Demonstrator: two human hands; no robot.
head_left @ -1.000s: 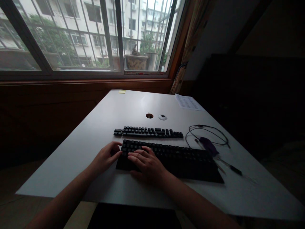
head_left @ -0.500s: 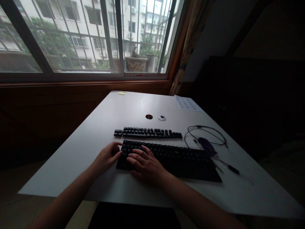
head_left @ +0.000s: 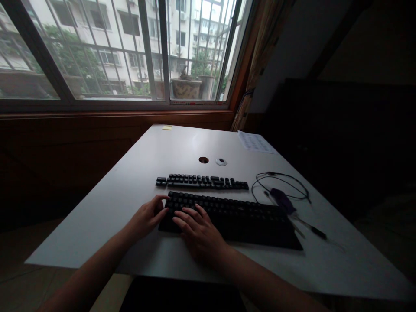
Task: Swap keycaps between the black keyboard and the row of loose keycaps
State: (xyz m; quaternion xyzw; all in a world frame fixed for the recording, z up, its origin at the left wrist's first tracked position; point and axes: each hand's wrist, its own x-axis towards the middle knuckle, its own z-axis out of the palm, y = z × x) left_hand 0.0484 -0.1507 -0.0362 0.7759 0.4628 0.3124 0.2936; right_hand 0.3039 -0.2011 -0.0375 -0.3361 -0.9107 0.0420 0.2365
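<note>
A black keyboard (head_left: 247,225) lies on the white table, with keycaps on its rear rows. Its front part is too dark to make out. My left hand (head_left: 147,217) rests at the keyboard's left end, thumb and index finger apart and touching its edge, the other fingers curled underneath. Over the left part of the keys lies my right hand (head_left: 199,232), palm down, fingers spread and slightly bent, fingertips on or just above the keys. Just behind the keyboard, loose black keycaps (head_left: 208,181) stand lined up in rows.
Right of the keyboard lie a coiled black cable (head_left: 276,174), a dark purple object (head_left: 282,200) and a thin tool with a black grip (head_left: 318,232). Farther back are a round table hole (head_left: 203,160), its white ring cover (head_left: 221,161), a printed sheet (head_left: 255,141) and a yellow note (head_left: 167,128).
My right hand has shifted slightly, its fingers drawn back a little toward me on the keys. My left hand stays at the keyboard's left edge, barely moved.
</note>
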